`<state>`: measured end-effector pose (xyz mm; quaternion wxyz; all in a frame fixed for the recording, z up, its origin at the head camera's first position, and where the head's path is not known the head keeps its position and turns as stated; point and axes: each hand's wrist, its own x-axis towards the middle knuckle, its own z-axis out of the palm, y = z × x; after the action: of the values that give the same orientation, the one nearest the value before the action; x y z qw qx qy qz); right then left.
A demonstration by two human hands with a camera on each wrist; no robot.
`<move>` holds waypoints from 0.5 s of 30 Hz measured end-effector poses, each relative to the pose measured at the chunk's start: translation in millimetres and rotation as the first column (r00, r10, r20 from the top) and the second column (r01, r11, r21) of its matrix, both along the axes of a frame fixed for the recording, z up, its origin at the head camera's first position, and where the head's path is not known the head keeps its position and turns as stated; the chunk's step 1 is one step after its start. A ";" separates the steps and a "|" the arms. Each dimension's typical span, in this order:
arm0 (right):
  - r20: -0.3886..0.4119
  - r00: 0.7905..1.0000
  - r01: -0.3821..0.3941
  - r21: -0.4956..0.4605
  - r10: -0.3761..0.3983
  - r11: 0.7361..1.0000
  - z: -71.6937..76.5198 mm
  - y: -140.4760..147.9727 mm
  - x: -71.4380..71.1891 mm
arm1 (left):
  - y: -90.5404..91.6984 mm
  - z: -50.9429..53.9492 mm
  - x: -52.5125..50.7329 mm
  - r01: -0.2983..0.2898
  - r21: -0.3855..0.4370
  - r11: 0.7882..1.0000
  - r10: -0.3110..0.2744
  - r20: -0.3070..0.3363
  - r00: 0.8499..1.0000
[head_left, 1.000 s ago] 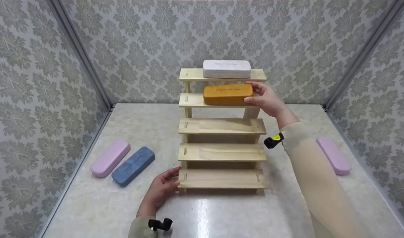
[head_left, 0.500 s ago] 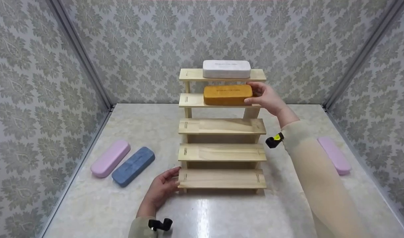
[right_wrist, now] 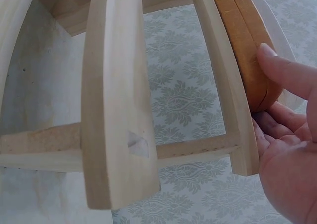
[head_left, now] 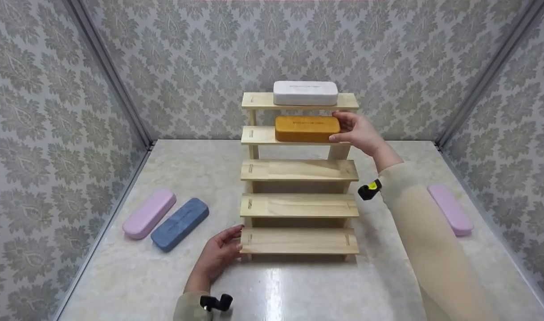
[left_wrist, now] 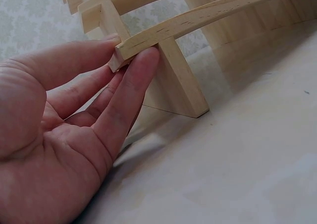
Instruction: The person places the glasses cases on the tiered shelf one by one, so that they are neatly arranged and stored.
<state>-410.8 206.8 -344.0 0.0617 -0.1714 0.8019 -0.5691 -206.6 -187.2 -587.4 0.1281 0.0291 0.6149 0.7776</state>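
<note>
right hand (head_left: 360, 135): fingers grasping right end of orange case (head_left: 306, 129) on second-highest shelf (head_left: 259, 134); left hand (head_left: 217, 253): fingers pinching left end of bottom shelf (head_left: 299, 241).

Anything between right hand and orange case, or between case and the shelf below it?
Nothing visible: the right hand grips the orange case directly, and the case appears to rest on the second shelf from the top.

the orange case (head_left: 307, 129) — slightly tilted a second ago — now sits level on the second-highest shelf (head_left: 259, 134)
</note>
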 end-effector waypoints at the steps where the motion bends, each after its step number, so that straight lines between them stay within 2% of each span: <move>1: 0.000 1.000 -0.002 0.000 0.002 1.000 0.1 0.1 0.1 | 0.2 0.2 0.0 -0.001 -0.001 1.000 0.001 0.003 1.000; 15: -0.032 0.999 -0.022 -0.038 0.021 0.999 -3.7 9.3 4.3 | 0.9 0.0 0.0 -0.014 0.000 1.000 0.014 0.007 1.000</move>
<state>-406.4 216.2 -347.8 0.0516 -0.1901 0.7897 -0.5810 -206.6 -186.2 -587.4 0.1246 0.0222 0.6148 0.7785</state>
